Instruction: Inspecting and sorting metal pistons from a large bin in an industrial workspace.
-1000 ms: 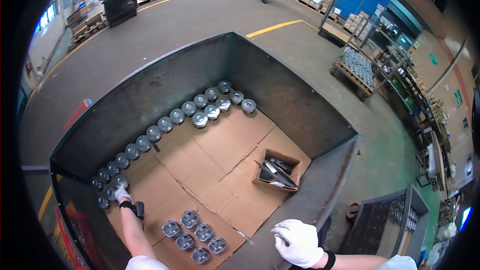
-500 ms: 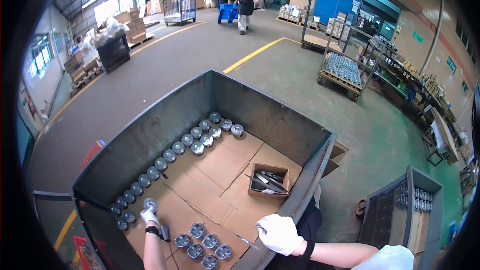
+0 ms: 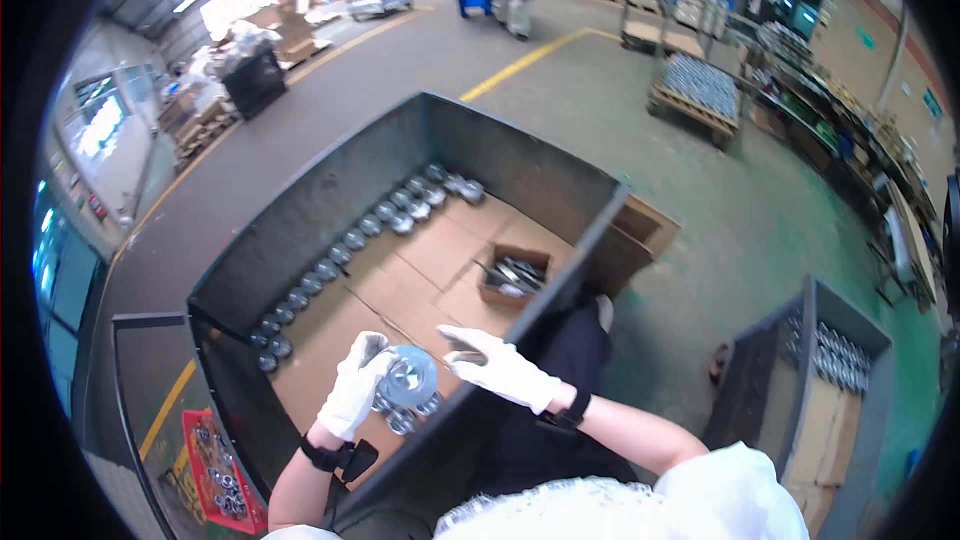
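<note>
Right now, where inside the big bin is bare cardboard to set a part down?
Free: cardboard between the row of metal parts along the far wall and the small box. Crowded: the near cluster under the left hand.

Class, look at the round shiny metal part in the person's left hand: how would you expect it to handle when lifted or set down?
The round metal part looks solid and machined, so probably stiff and heavy for its size. Its polished face may be slippery, though the gloved left hand should help. Being a disc, it might roll if set on edge.
</note>
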The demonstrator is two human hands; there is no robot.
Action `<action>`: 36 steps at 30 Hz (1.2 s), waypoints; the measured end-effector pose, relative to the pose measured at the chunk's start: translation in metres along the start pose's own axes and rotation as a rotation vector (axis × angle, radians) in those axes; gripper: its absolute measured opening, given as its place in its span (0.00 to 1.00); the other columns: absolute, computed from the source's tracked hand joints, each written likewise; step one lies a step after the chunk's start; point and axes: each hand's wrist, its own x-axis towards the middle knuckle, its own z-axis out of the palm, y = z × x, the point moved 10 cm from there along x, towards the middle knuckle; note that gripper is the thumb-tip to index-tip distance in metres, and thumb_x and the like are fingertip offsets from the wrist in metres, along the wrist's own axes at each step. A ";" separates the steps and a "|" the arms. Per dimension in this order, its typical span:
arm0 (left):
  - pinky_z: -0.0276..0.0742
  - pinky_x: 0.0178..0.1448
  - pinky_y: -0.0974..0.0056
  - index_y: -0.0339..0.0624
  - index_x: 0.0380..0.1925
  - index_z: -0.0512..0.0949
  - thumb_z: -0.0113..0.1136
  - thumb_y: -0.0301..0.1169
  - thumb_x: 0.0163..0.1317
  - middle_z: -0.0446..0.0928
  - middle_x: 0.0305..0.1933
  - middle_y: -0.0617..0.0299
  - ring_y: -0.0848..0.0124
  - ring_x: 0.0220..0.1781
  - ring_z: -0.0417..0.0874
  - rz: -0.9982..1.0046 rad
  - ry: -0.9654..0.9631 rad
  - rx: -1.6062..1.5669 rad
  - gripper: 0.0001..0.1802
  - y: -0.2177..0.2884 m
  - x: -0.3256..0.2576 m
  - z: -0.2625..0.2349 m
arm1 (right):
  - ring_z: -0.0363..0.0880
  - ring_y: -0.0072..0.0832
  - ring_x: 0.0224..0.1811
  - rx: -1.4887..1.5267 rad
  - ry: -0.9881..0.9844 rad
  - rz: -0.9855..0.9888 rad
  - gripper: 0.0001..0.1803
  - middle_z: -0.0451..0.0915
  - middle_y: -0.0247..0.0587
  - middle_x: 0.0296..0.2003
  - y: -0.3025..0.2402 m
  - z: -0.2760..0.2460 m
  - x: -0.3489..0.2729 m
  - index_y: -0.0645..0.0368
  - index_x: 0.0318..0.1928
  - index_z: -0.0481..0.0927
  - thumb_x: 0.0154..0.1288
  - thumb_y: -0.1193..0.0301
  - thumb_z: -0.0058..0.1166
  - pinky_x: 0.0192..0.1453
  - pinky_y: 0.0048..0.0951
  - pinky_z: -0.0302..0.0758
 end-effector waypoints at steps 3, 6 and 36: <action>0.74 0.45 0.66 0.39 0.43 0.72 0.58 0.27 0.68 0.74 0.39 0.63 0.75 0.41 0.74 0.033 -0.192 -0.008 0.08 0.033 -0.039 0.061 | 0.79 0.25 0.54 0.079 -0.140 0.036 0.30 0.82 0.39 0.52 -0.039 0.006 -0.038 0.53 0.70 0.68 0.71 0.63 0.57 0.64 0.32 0.74; 0.73 0.43 0.72 0.37 0.43 0.71 0.57 0.24 0.68 0.75 0.38 0.63 0.79 0.39 0.75 -0.016 -0.315 -0.006 0.07 0.026 -0.054 0.100 | 0.79 0.27 0.55 0.175 -0.212 0.099 0.30 0.82 0.41 0.51 -0.039 0.004 -0.067 0.55 0.69 0.68 0.68 0.65 0.57 0.66 0.32 0.72; 0.84 0.54 0.56 0.33 0.61 0.71 0.60 0.34 0.68 0.78 0.56 0.50 0.56 0.52 0.85 -0.370 -0.277 -0.479 0.25 -0.024 -0.061 0.175 | 0.79 0.19 0.48 0.437 0.504 0.216 0.16 0.81 0.34 0.45 0.002 -0.063 -0.127 0.62 0.52 0.76 0.66 0.72 0.63 0.56 0.24 0.76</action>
